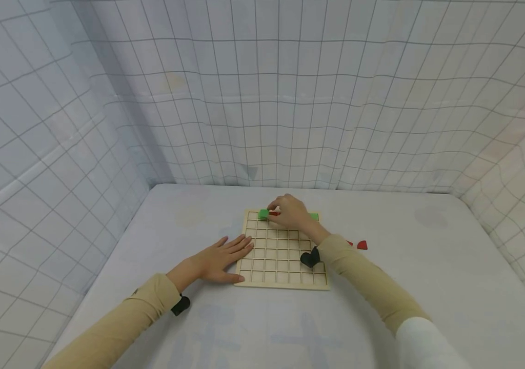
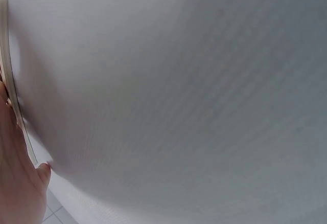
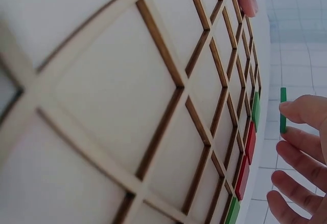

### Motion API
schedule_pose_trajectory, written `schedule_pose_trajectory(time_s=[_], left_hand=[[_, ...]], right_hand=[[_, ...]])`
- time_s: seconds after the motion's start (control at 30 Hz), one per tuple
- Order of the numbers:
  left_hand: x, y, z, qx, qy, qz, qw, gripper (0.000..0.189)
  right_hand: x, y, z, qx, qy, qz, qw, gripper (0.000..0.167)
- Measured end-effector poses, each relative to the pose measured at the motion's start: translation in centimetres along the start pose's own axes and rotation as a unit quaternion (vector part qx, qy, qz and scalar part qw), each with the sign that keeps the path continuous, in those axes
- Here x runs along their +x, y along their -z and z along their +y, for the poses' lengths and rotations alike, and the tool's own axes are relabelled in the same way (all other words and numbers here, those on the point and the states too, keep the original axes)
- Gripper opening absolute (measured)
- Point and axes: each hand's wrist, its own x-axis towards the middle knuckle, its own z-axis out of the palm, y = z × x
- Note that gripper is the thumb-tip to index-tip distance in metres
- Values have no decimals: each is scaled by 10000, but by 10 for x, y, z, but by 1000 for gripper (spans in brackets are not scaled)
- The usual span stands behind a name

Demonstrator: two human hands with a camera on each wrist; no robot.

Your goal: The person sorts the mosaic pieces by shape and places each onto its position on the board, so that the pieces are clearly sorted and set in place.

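Observation:
A wooden grid board (image 1: 259,284) lies on the table. My left hand (image 1: 221,260) rests with spread fingers on its left edge; part of the same hand (image 2: 20,178) shows in the left wrist view. Over the far row, my right hand (image 1: 288,211) pinches a thin green tile (image 3: 283,110) between thumb and index finger, held up off the board. Its other fingers (image 3: 294,157) are loosely bent. Along that row sit a green tile (image 3: 256,108), a red tile (image 3: 250,143), another red tile (image 3: 242,178) and a second green tile (image 3: 233,211). The right hand hides part of the row in the head view.
A red quarter-round piece (image 1: 362,245) lies on the table right of the board, with another red piece (image 1: 349,243) partly behind the right sleeve. White gridded cloth (image 1: 290,128) hangs behind and at both sides of the white table (image 1: 410,266).

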Motion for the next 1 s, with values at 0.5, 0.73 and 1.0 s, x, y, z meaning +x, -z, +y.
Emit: schedule_pose_trajectory(time_s=[0.5,0.73,1.0], left_hand=[[2,-2,-1,40,-6,-3,10000,86],[1,-1,0,26,17,-23,10000,86],[1,-2,-2,-51,9,-9,10000,85]], right_hand=[[18,-11,-11,40,-272,-106,9996,27],[22,-12,-18,-115,-402,-171,9990,27],[27,-21,-18,-109,-509,-352,9980,29]])
